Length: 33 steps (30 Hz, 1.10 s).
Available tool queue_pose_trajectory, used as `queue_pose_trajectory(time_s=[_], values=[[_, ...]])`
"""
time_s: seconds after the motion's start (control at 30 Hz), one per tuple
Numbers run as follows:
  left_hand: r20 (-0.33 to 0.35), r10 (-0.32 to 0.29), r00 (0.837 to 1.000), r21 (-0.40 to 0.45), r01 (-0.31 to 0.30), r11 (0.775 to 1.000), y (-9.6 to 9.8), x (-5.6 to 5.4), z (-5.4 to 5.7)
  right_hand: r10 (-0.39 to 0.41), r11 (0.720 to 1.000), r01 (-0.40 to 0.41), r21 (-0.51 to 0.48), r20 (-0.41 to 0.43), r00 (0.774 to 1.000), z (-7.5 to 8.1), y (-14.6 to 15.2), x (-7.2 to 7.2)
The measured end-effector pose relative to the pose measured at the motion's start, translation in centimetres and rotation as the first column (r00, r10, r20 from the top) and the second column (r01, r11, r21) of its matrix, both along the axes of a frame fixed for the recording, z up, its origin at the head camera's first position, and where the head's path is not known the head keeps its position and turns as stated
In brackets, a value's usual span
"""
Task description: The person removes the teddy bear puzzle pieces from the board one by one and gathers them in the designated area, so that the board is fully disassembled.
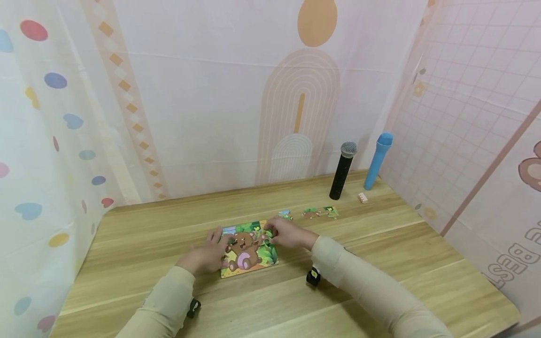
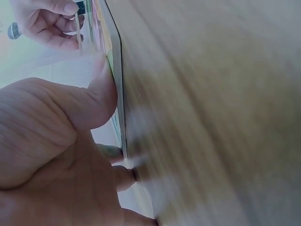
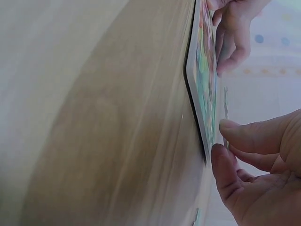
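Observation:
A bear jigsaw puzzle in a flat tray (image 1: 243, 259) lies on the wooden table, showing a brown bear among green leaves. My left hand (image 1: 204, 256) rests at its left side, fingers spread; in the left wrist view the thumb (image 2: 104, 96) lies on the tray's edge and other fingertips touch the table. Over the right part of the picture is my right hand (image 1: 290, 232). Its thumb and forefinger pinch a thin puzzle piece (image 3: 225, 101), seen edge-on in the right wrist view, raised off the picture. The piece's printed face is mostly hidden.
Loose puzzle pieces (image 1: 313, 213) lie behind and right of the tray, with another small piece (image 1: 285, 214) closer. A black microphone (image 1: 341, 173), a blue microphone (image 1: 377, 162) and a small pale block (image 1: 362, 198) stand at the back right. A printed curtain (image 1: 211, 94) hangs behind the table.

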<state>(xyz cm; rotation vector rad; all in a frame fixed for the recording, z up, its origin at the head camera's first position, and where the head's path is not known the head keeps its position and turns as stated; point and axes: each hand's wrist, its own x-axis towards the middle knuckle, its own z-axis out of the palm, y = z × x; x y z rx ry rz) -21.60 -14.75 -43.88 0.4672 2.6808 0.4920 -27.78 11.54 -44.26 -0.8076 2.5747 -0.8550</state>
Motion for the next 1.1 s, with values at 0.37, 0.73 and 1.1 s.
queue_pose_trajectory(time_s=[0.37,0.73,1.1], values=[[-0.006,0.01,1.0,0.004,-0.01,1.0,0.0,-0.1,-0.3,0.013,0.999,-0.013,-0.033,-0.008,1.0,0.1,1.5,-0.4],[0.027,0.049,0.998,0.059,-0.051,0.997,0.2,0.0,0.0,-0.031,0.999,0.032,-0.045,0.002,1.0,0.3,3.5,-0.9],[0.034,0.046,0.998,0.066,-0.048,0.997,0.0,-0.3,-0.4,-0.094,0.996,0.093,-0.009,-0.028,0.995,0.7,5.1,-1.1]])
